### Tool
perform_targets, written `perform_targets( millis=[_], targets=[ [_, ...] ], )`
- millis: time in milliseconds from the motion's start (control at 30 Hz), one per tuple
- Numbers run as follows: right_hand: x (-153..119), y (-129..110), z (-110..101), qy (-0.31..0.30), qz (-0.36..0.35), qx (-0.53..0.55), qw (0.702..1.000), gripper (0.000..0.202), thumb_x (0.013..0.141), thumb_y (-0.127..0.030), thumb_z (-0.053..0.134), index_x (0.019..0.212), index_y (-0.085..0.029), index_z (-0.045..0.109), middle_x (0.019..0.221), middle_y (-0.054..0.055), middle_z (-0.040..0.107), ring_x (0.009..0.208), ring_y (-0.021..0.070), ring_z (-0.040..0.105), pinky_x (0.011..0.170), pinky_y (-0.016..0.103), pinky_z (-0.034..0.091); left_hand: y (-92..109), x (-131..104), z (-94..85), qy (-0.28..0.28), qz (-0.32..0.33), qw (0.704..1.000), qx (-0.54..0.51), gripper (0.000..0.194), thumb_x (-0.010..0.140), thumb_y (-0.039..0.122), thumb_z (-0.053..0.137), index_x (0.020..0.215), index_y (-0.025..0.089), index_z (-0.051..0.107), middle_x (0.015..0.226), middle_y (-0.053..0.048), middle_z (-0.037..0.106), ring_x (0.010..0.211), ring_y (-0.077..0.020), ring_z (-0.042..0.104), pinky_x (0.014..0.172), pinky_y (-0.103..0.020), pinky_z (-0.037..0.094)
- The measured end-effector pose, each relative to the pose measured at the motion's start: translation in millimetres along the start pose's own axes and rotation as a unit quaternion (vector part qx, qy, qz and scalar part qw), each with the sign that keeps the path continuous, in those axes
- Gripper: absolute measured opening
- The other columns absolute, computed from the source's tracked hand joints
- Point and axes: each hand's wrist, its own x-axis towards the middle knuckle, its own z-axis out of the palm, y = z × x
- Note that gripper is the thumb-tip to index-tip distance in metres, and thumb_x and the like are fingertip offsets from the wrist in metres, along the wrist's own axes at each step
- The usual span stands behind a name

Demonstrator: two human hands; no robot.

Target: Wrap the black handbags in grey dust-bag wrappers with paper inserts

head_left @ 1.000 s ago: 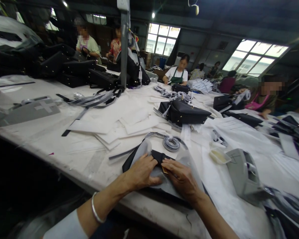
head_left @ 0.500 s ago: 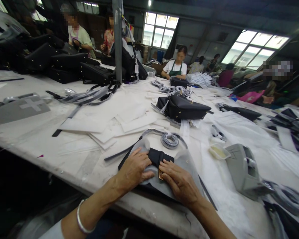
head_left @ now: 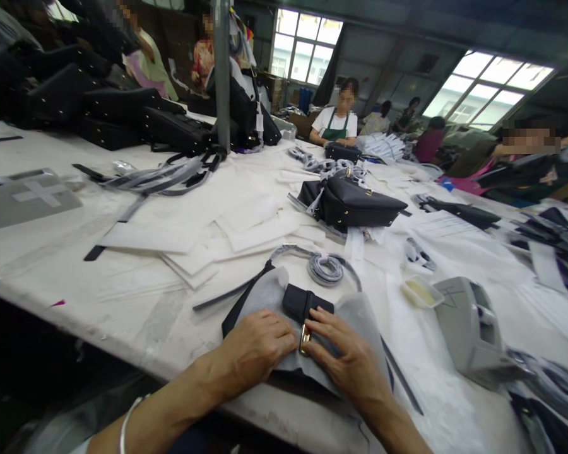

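A black bag lies at the table's front edge under a sheet of thin grey-white paper (head_left: 265, 291). Its black flap strap (head_left: 295, 301) shows through the middle, with a gold clasp (head_left: 305, 338) below. My left hand (head_left: 258, 343) rests on the paper left of the clasp, fingers curled together; what they pinch, if anything, is hidden. My right hand (head_left: 343, 347) lies on the right side with its fingers spread, fingertips touching the strap and clasp. A wrapped, coiled strap (head_left: 325, 269) sits just behind the bag.
White sheets (head_left: 146, 234) lie left of centre. Behind stands another black bag (head_left: 355, 203). A grey tape dispenser (head_left: 471, 325) and a small plastic tray (head_left: 422, 291) are at right. Black bags (head_left: 118, 107) are piled at back left. People work around the table.
My left hand has drawn down and inward, and its fingers have closed up. The paper's left part now lies flatter, and more of the strap and clasp shows.
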Motion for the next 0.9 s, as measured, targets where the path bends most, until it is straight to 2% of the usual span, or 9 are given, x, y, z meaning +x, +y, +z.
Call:
perform_targets(
  millis=[100,167,267,333,567,667,900],
  targets=[
    [0,4,4,0.031,0.021,0.001,0.999,0.02,0.091,-0.029,0.065,0.108,-0.026,0.076,0.12,0.008,0.072,0.115,0.0293,0.067,0.098,0.05,0.057,-1,3,2.2,-0.021,-0.016,0.999,-0.018,0.011,0.095,0.013,0.051,0.096,0.018,0.06,0.095,-0.005,0.069,0.097,-0.0215,0.065,0.091,-0.034,0.05],
    [1,5,5,0.039,0.023,-0.011,0.999,0.019,0.09,-0.026,0.065,0.106,-0.026,0.076,0.118,0.008,0.073,0.117,0.0296,0.066,0.099,0.051,0.056,0,5,-0.8,-0.033,-0.014,0.999,-0.032,0.015,0.095,0.01,0.05,0.105,0.017,0.06,0.103,-0.007,0.069,0.102,-0.023,0.064,0.094,-0.036,0.05],
    [2,6,5,0.033,0.015,-0.036,0.999,0.022,0.089,-0.025,0.065,0.109,-0.026,0.075,0.122,0.007,0.071,0.121,0.0299,0.062,0.101,0.052,0.054,3,6,-8.9,-0.03,0.002,0.998,-0.054,0.029,0.099,0.008,0.043,0.124,0.015,0.055,0.12,-0.01,0.065,0.111,-0.0216,0.061,0.099,-0.034,0.049],
    [1,5,5,0.028,0.009,-0.046,0.999,0.023,0.091,-0.025,0.064,0.112,-0.026,0.073,0.125,0.007,0.07,0.123,0.0293,0.061,0.102,0.052,0.054,5,6,-13.1,-0.019,0.018,0.998,-0.06,0.032,0.101,0.009,0.039,0.13,0.014,0.053,0.128,-0.01,0.062,0.117,-0.0202,0.059,0.102,-0.031,0.048],
    [-6,-5,-2,0.029,-0.039,-0.051,0.998,0.032,0.095,-0.022,0.058,0.126,-0.025,0.066,0.135,0.008,0.063,0.132,0.0279,0.054,0.103,0.047,0.054,6,4,-11.4,0.022,0.043,0.997,-0.056,0.029,0.103,0.011,0.039,0.127,0.009,0.056,0.125,-0.013,0.066,0.117,-0.0192,0.062,0.103,-0.03,0.051],
    [-5,-8,-5,0.027,-0.055,-0.044,0.997,0.031,0.095,-0.026,0.061,0.125,-0.026,0.067,0.139,0.008,0.061,0.133,0.028,0.052,0.103,0.047,0.054,5,2,-11.5,0.018,0.039,0.998,-0.053,0.032,0.104,0.012,0.036,0.13,0.01,0.054,0.128,-0.013,0.065,0.121,-0.0183,0.06,0.105,-0.031,0.05],
    [-4,-3,-3,-0.002,-0.034,-0.038,0.999,0.029,0.096,-0.03,0.062,0.124,-0.028,0.068,0.132,0.006,0.066,0.131,0.0275,0.055,0.101,0.047,0.055,3,-1,-9.9,0.004,0.051,0.996,-0.067,0.033,0.101,0.009,0.039,0.132,0.01,0.053,0.129,-0.013,0.064,0.122,-0.018,0.059,0.109,-0.03,0.046]
  ],
)
